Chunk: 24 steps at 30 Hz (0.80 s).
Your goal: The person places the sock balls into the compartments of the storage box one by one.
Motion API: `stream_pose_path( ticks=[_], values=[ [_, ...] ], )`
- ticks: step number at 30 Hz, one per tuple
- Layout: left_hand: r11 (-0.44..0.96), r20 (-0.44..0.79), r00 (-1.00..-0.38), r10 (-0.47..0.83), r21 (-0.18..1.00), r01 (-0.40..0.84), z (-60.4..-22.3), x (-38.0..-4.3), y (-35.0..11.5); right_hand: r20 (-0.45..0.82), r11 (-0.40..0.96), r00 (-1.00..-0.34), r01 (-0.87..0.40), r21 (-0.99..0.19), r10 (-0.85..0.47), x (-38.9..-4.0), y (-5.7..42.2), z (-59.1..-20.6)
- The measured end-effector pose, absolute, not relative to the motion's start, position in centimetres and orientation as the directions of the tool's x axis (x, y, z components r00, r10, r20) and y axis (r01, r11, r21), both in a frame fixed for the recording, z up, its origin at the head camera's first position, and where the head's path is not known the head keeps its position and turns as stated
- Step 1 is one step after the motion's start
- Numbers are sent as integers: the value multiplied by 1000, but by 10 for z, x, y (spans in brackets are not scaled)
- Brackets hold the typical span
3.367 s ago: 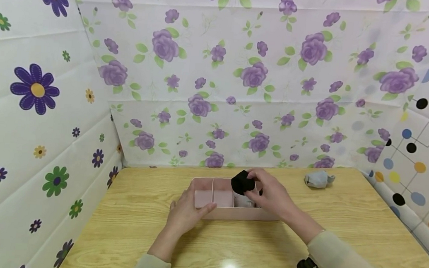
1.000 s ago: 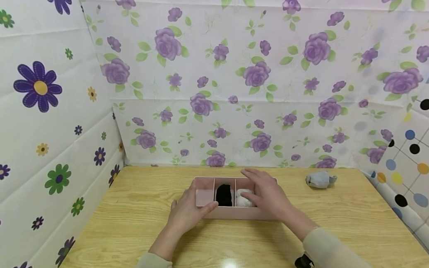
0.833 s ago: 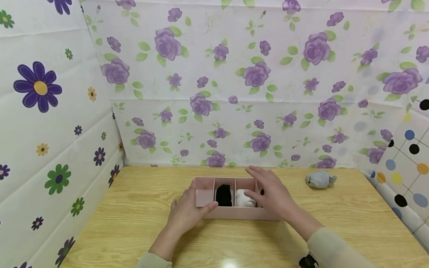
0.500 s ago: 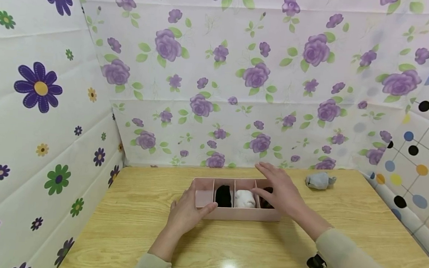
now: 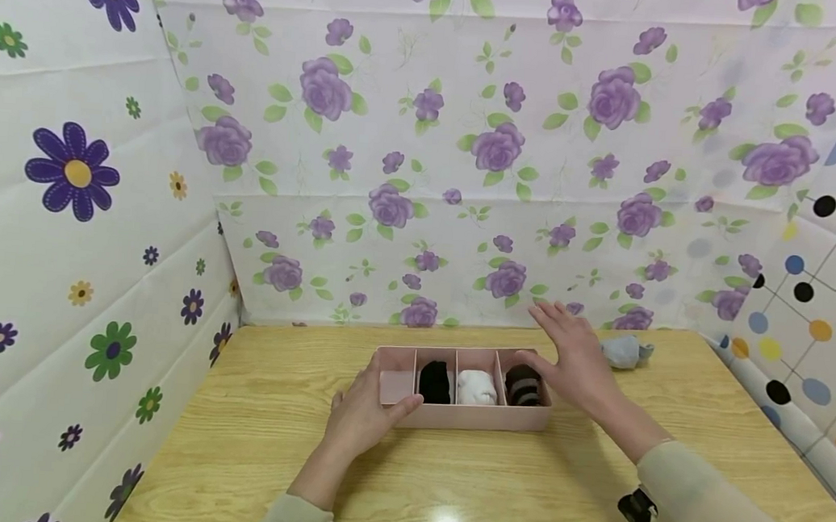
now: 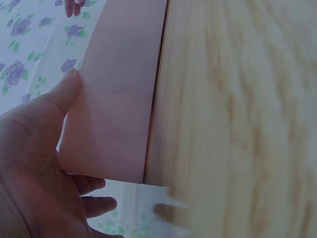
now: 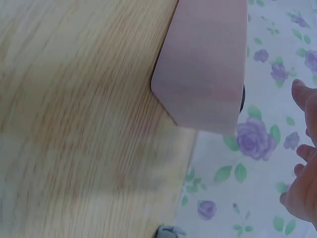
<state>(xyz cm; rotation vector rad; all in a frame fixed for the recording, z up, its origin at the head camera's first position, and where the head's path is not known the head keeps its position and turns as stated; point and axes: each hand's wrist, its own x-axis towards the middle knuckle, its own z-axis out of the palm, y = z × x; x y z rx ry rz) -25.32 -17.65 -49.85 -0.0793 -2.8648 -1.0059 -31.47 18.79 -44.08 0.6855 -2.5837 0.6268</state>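
Observation:
A pink divided storage box (image 5: 465,418) stands on the wooden table. My left hand (image 5: 367,409) holds its left end, the thumb over the front rim and the other fingers around the end; the left wrist view shows this hand (image 6: 39,144) at the box's corner. From left to right, the compartments show a bare floor, a black rolled-up sock (image 5: 435,382), a white one (image 5: 477,387) and a brown striped one (image 5: 523,386). My right hand (image 5: 575,357) hovers above the box's right end, fingers spread and holding nothing. In the right wrist view this hand (image 7: 304,153) is apart from the box.
A grey-blue rolled-up sock (image 5: 624,352) lies on the table (image 5: 268,428) at the back right, partly behind my right hand. Flower-printed sheets (image 5: 395,170) hang behind and at the left; a dotted sheet (image 5: 814,321) is on the right.
My right hand has let go of the black sock, now in the second compartment, and moved right and up, uncovering the white and striped socks. My left hand stays at the box.

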Motion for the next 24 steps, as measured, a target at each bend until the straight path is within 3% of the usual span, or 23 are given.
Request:
stream_pose_path(
  ticks=[24],
  values=[
    [785,108,-994,16,614,79,-500,-254,-178,431,884,-856,-408,-226,-285,-328,240,-442]
  ],
)
